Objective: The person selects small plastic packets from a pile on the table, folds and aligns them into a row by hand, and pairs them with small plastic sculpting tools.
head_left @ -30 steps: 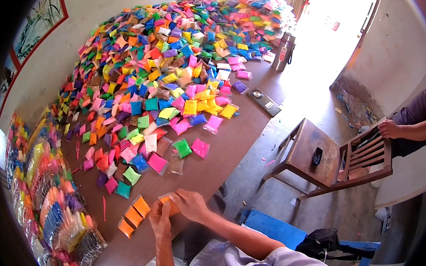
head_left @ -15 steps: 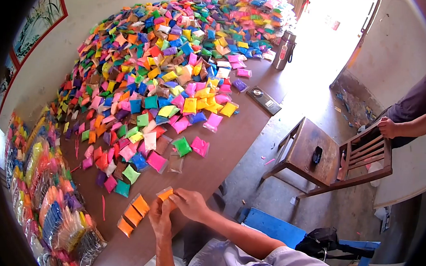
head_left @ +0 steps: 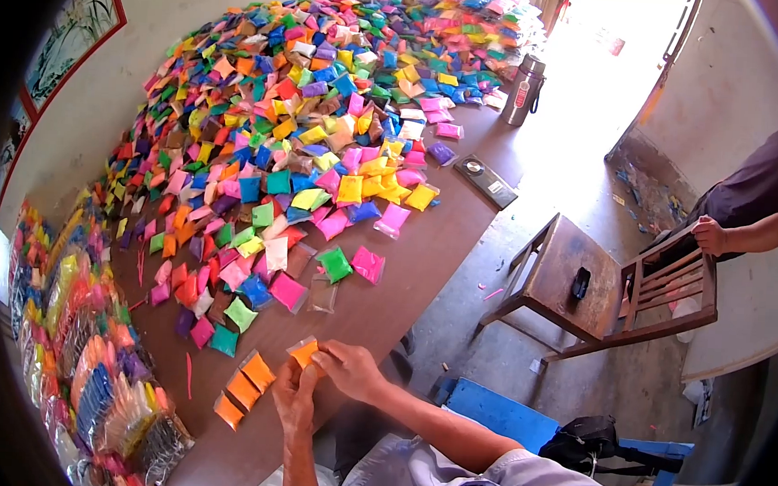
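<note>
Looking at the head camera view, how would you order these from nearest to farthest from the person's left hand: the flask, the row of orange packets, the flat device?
From the left hand:
1. Row of orange packets: just to its left, on the table.
2. Flat device: ahead and to the right, by the table's edge.
3. Flask: standing beyond the device.

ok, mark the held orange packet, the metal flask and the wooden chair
held orange packet (head_left: 302, 352): head view, on its exposed orange middle
metal flask (head_left: 524, 92): head view, on the middle of its body
wooden chair (head_left: 548, 267): head view, on the bare seat
</note>
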A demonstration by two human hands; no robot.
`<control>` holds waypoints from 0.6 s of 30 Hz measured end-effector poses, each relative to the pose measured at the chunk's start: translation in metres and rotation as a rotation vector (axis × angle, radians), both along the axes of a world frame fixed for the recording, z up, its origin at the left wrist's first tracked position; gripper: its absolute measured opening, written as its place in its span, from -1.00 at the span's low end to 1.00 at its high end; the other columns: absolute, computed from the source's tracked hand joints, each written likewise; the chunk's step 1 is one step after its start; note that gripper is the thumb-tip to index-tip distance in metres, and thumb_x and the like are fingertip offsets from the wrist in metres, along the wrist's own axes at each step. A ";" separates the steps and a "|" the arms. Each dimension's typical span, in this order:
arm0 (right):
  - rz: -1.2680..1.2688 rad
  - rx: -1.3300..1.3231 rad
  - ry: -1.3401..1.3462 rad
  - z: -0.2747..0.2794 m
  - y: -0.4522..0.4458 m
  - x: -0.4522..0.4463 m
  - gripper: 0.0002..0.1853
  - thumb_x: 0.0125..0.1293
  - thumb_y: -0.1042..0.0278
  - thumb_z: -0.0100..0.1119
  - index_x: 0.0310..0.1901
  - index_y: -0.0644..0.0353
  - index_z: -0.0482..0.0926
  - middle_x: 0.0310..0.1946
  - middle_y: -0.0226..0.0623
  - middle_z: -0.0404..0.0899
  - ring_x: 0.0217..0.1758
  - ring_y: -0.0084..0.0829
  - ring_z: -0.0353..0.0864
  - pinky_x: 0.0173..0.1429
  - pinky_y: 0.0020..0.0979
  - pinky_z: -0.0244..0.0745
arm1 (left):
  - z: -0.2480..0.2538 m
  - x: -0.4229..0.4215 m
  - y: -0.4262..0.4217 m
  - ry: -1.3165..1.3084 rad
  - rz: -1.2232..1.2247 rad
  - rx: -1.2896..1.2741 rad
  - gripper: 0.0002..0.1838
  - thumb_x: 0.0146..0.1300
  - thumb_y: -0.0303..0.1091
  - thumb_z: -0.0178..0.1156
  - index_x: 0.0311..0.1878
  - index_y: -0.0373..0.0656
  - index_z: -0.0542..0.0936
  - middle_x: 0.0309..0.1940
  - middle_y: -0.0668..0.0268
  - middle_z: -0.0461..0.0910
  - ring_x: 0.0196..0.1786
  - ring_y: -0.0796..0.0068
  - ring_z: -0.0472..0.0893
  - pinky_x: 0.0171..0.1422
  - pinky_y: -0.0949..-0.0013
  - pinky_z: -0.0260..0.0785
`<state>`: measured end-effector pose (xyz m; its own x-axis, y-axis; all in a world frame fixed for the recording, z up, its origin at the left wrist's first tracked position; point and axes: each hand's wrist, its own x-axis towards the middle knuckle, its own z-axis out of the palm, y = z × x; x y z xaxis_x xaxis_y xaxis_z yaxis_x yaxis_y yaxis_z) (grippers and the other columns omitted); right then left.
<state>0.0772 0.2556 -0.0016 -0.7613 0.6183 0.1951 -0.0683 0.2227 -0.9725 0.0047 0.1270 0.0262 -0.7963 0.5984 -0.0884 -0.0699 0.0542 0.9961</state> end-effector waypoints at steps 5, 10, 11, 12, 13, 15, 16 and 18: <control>-0.019 0.048 -0.002 -0.001 -0.001 -0.002 -0.71 0.53 0.15 0.24 -0.05 0.26 0.67 -0.30 -0.04 0.73 -0.29 -0.04 0.76 -0.23 -0.23 0.63 | -0.011 -0.002 -0.002 -0.049 0.064 0.020 -0.65 0.52 -0.27 0.29 0.24 -0.25 0.60 -0.18 0.40 0.69 -0.21 0.63 0.62 -0.03 0.52 0.51; 0.028 -0.042 -0.120 0.023 0.002 0.003 -0.69 0.48 0.21 0.27 0.05 0.29 0.70 -0.24 -0.07 0.76 -0.24 -0.10 0.78 -0.13 -0.29 0.67 | -0.005 0.001 0.001 -0.059 0.092 0.047 -0.62 0.49 -0.28 0.33 0.24 -0.26 0.60 -0.07 0.33 0.71 -0.07 0.57 0.66 0.08 0.47 0.53; 0.030 -0.042 -0.120 0.021 0.002 0.001 -0.69 0.48 0.21 0.27 0.05 0.29 0.70 -0.24 -0.07 0.76 -0.24 -0.10 0.78 -0.13 -0.29 0.67 | -0.002 0.001 0.002 -0.056 0.105 0.056 -0.60 0.47 -0.26 0.35 0.24 -0.28 0.60 0.00 0.26 0.73 0.04 0.53 0.70 0.18 0.43 0.53; 0.013 0.009 -0.075 0.018 0.002 -0.001 -0.71 0.48 0.23 0.27 0.01 0.29 0.70 -0.27 -0.07 0.74 -0.27 -0.10 0.77 -0.16 -0.29 0.66 | -0.001 0.000 0.002 -0.056 0.109 0.056 -0.60 0.47 -0.26 0.35 0.24 -0.28 0.60 0.00 0.26 0.73 0.04 0.53 0.70 0.18 0.43 0.53; -0.005 0.058 -0.030 0.015 0.002 -0.002 -0.73 0.47 0.24 0.28 -0.03 0.30 0.71 -0.29 -0.07 0.73 -0.29 -0.11 0.76 -0.19 -0.29 0.64 | 0.000 0.000 0.001 -0.069 0.097 0.068 -0.63 0.47 -0.28 0.34 0.22 -0.28 0.61 -0.03 0.28 0.72 0.02 0.53 0.68 0.17 0.42 0.53; -0.019 0.062 -0.023 0.011 0.003 -0.002 -0.76 0.46 0.26 0.28 -0.08 0.30 0.71 -0.32 -0.06 0.70 -0.31 -0.11 0.74 -0.21 -0.27 0.62 | 0.000 -0.001 0.001 -0.081 0.095 0.072 -0.65 0.47 -0.30 0.33 0.20 -0.27 0.62 -0.06 0.30 0.71 -0.01 0.53 0.66 0.16 0.42 0.52; -0.030 0.064 -0.016 0.009 0.001 -0.001 -0.78 0.45 0.28 0.29 -0.14 0.30 0.71 -0.36 -0.05 0.68 -0.33 -0.12 0.73 -0.24 -0.26 0.60 | -0.004 -0.003 0.001 -0.047 0.081 0.054 -0.69 0.47 -0.31 0.31 0.16 -0.28 0.63 -0.11 0.32 0.69 -0.05 0.55 0.64 0.11 0.42 0.51; 0.003 0.084 -0.070 0.015 0.004 0.002 -0.79 0.44 0.30 0.30 -0.21 0.31 0.69 -0.42 -0.06 0.64 -0.34 -0.17 0.73 -0.26 -0.26 0.57 | -0.010 -0.006 -0.002 0.024 0.077 0.005 -0.74 0.48 -0.34 0.28 0.09 -0.30 0.65 -0.19 0.35 0.66 -0.12 0.60 0.59 0.02 0.43 0.48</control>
<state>0.0796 0.2601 0.0135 -0.7766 0.6000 0.1923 -0.0014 0.3035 -0.9528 -0.0015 0.1252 0.0162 -0.8421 0.5353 -0.0657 -0.0495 0.0446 0.9978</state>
